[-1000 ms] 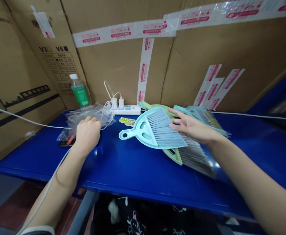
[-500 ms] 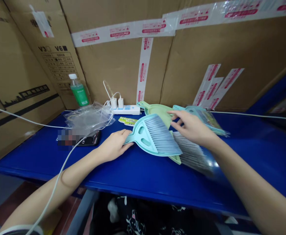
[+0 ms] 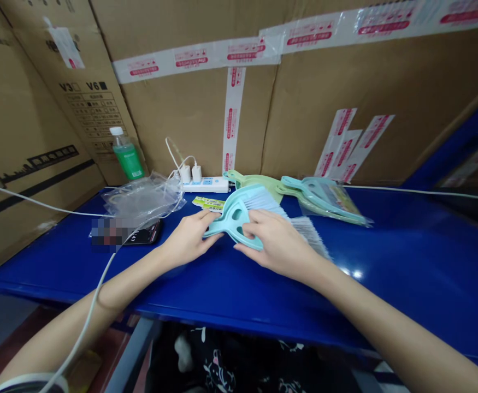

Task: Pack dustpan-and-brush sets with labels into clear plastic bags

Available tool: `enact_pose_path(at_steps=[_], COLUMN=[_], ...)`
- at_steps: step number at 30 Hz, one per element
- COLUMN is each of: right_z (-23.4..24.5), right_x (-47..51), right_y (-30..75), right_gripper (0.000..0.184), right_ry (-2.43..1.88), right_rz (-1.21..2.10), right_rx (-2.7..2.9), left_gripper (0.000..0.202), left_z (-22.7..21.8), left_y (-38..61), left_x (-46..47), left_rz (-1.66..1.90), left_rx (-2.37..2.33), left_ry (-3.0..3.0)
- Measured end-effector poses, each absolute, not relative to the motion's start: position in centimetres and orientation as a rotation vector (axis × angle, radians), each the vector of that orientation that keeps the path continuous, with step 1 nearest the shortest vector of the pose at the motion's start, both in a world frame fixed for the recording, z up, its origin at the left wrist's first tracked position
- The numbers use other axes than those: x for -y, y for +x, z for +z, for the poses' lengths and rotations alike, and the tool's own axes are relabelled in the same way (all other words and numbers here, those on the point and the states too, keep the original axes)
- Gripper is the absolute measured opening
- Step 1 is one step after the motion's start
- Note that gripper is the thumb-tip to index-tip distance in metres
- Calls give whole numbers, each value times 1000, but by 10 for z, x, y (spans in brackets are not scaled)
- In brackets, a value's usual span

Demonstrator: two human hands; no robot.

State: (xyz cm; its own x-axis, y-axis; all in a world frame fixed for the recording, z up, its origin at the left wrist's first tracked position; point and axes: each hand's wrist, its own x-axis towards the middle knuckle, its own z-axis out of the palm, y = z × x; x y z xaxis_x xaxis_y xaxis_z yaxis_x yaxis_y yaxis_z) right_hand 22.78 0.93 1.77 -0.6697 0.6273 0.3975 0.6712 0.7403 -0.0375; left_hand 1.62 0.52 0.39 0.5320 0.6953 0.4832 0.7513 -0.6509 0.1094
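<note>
One blue brush (image 3: 227,221) shows in the head view, over the blue bench (image 3: 206,289). The left hand (image 3: 187,240) is wrapped round its handle, and the right hand (image 3: 277,244) pinches its wide part. A green dustpan (image 3: 259,182) lies behind it. Clear bags (image 3: 140,199) and a phone (image 3: 151,233) lie to the left.

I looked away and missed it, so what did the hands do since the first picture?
The left hand moved right, from the crumpled clear plastic bags, and took hold of the handle of the light-blue plastic brush. The right hand moved left, from over its pale bristles, to grip its flat body. The green-labelled clear plastic bottle and long white power strip stayed put.
</note>
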Motion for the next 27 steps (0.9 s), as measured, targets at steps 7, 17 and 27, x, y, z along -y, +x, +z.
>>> enact_pose_path(at_steps=[7,17,27], right_z=[34,40,45], right_x=[-1,11,4], right_y=[239,244,247], right_gripper=[34,39,36], right_ry=[-1266,-1726,-1685], right_rz=[-637,-275,-63], right_rx=[2508,2816,2893], left_gripper=[27,38,40], left_z=[21,44,50], left_y=[23,45,79], left_x=[-46,-134,-187], left_rz=[-856,-567,-232], left_rx=[1407,1562,1431], left_ry=[-2556,-2595,-2674])
